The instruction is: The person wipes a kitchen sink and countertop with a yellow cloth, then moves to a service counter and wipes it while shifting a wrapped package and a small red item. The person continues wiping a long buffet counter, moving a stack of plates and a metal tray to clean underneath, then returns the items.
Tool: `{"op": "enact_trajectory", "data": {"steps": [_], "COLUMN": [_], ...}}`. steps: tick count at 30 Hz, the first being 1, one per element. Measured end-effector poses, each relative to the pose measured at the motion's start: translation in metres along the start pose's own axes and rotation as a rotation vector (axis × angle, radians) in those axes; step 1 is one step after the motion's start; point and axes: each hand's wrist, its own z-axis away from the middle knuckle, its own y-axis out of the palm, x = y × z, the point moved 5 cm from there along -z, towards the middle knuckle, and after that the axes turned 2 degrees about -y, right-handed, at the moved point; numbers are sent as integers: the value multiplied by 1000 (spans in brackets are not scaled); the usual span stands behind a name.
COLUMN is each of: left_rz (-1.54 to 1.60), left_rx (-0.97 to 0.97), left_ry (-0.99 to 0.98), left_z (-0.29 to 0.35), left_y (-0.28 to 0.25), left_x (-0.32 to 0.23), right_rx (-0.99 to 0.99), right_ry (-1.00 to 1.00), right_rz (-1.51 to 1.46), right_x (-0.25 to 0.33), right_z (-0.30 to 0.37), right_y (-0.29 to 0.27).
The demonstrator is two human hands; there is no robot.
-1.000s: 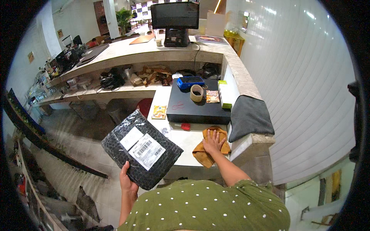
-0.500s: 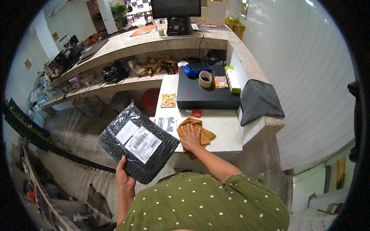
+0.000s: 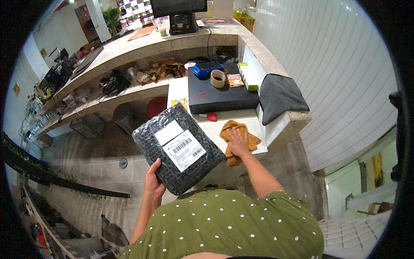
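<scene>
In my left hand [image 3: 154,181] is a flat parcel [image 3: 202,160] wrapped in black bubble wrap, tilted, with white labels facing up. My thumb lies along its near left edge, and the other fingers are hidden underneath. Its far right corner reaches over the white tabletop [image 3: 212,128] beside an orange-brown cloth [image 3: 230,125]. On that cloth my right hand [image 3: 237,142] lies flat with fingers spread, pressing it against the table near its right front edge. A small red object [image 3: 211,117] sits beyond the cloth, close to a black box [image 3: 226,102].
On the black box are a tape roll [image 3: 217,79], a blue handheld device [image 3: 207,68], a small packet [image 3: 235,80] and a green-and-white carton [image 3: 248,77]. Dark grey fabric [image 3: 283,98] drapes over the low wall at right. A monitor [image 3: 183,22] stands on the counter behind.
My right hand and the cloth have slid right across the tabletop. The parcel has shifted right, now covering most of the orange sachet and the printed paper. The whole view has shifted somewhat.
</scene>
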Motion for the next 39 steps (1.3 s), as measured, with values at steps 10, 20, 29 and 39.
{"op": "enact_trajectory", "data": {"steps": [10, 20, 29, 39], "left_rz": [-110, -174, -181, -136], "left_rx": [27, 142, 310, 572], "left_ry": [-64, -197, -358, -383], "left_z": [-5, 18, 21, -12], "left_y": [18, 65, 97, 199], "left_x": [-8, -42, -68, -34], "right_rx": [-55, -328, -300, -488], "right_ry": [98, -145, 12, -4], "right_rz": [73, 243, 57, -97], "right_x": [16, 109, 186, 199], "right_z": [25, 113, 137, 147], "right_y": [-11, -44, -52, -40]}}
